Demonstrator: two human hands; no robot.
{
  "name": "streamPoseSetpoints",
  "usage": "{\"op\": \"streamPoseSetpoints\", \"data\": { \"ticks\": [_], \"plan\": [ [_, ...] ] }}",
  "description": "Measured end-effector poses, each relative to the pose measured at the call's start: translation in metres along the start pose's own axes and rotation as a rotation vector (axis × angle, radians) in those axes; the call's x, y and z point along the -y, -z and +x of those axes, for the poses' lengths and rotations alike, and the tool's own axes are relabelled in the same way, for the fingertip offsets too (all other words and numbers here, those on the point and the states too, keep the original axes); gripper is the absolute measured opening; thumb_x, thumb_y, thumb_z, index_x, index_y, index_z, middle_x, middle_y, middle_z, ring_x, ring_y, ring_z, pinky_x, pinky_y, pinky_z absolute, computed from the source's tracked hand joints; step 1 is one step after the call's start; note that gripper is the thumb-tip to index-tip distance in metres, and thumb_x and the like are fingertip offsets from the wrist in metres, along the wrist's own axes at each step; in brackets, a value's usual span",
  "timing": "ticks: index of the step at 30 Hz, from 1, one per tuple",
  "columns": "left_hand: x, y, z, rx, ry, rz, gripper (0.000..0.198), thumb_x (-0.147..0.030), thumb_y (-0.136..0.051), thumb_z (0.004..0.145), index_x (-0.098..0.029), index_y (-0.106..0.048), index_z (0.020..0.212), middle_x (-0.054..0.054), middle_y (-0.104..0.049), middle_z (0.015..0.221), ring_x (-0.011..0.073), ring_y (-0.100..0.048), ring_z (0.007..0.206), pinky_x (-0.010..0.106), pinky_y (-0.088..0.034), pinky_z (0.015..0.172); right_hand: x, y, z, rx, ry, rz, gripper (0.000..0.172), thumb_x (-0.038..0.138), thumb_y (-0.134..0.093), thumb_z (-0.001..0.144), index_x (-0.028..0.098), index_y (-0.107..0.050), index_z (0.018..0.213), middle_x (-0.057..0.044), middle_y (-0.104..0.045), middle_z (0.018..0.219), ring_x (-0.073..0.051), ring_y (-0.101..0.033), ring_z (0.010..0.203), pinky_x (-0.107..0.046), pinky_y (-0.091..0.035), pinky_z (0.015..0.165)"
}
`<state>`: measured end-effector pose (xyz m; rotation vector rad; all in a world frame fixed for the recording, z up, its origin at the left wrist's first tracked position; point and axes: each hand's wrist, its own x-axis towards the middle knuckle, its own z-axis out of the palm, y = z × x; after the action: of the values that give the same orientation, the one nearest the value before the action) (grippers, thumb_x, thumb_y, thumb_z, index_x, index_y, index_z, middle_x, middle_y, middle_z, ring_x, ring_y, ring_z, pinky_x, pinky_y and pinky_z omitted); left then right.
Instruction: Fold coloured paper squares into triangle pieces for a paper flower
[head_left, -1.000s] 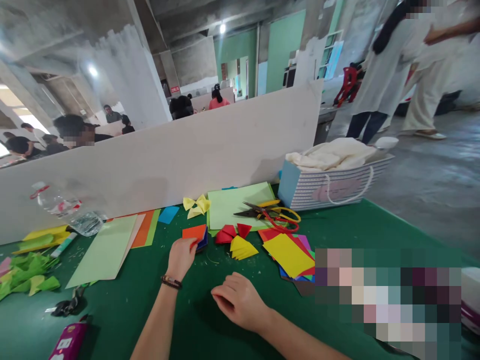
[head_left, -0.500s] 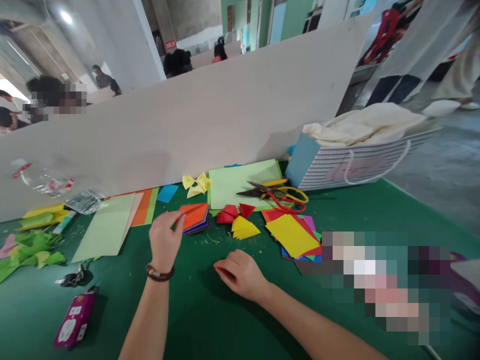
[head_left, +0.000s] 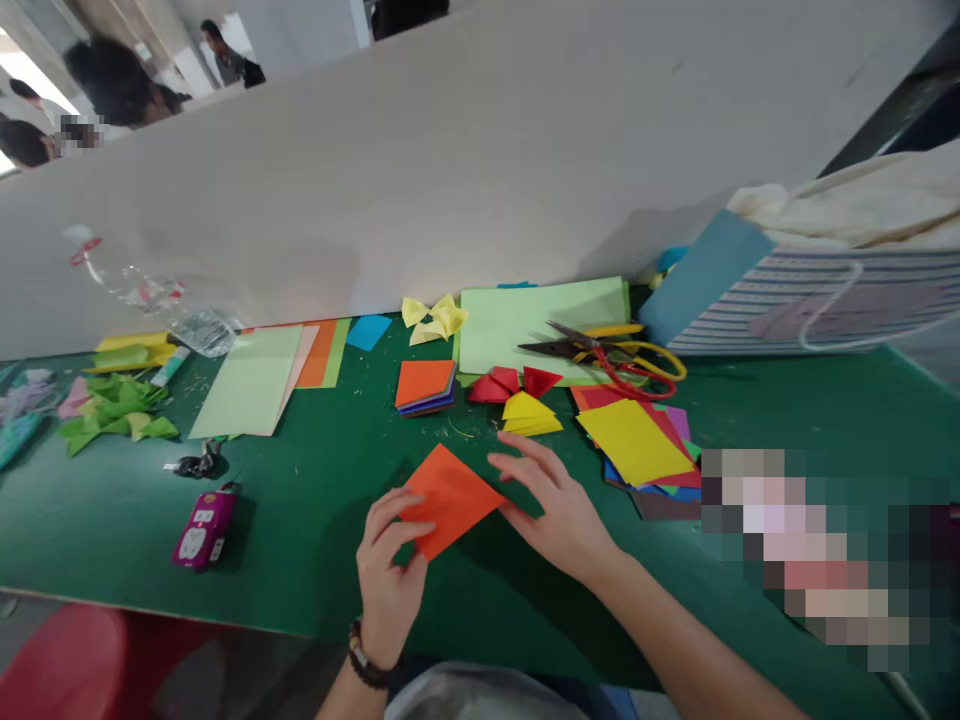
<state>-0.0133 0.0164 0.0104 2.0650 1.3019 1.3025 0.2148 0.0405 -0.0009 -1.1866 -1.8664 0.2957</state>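
Note:
An orange square of paper [head_left: 459,498] is held up in front of me, turned with one corner away from me. My left hand [head_left: 391,575] grips its left side, fingers over the top and thumb at the lower edge. My right hand [head_left: 559,525] is at the paper's right corner, its fingers spread and the thumb side at that corner. Beyond them sits a stack of small coloured squares [head_left: 424,382], orange on top. Red folded paper pieces [head_left: 499,385] and yellow folded paper [head_left: 529,412] lie to its right.
Scissors [head_left: 600,350] rest on light green sheets [head_left: 517,320] by the white partition [head_left: 375,180]. Yellow-topped coloured paper [head_left: 636,440] lies right, near a striped bag [head_left: 847,290]. On the left are a plastic bottle [head_left: 150,290], green scraps [head_left: 124,400], keys [head_left: 201,460] and a purple box [head_left: 204,528].
My left hand has taken an orange square from the stack and drawn it nearer to me. My right hand has opened its fingers and come to the paper's right corner. The view has tilted down.

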Motion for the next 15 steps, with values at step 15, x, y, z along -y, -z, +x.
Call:
{"op": "streamPoseSetpoints", "data": {
  "ticks": [15],
  "plan": [
    [-0.006, -0.019, -0.03, 0.203, -0.022, 0.13, 0.038, 0.001, -0.048, 0.081, -0.027, -0.07, 0.097, 0.005, -0.068, 0.103, 0.0198, -0.061, 0.095, 0.039, -0.056, 0.08, 0.016, 0.013, -0.078, -0.089, 0.091, -0.081, 0.026, 0.007, -0.06, 0.082, 0.026, -0.07, 0.097, -0.006, -0.072, 0.1, -0.019, -0.067, 0.09, -0.034, -0.059, 0.073]
  ]
}}
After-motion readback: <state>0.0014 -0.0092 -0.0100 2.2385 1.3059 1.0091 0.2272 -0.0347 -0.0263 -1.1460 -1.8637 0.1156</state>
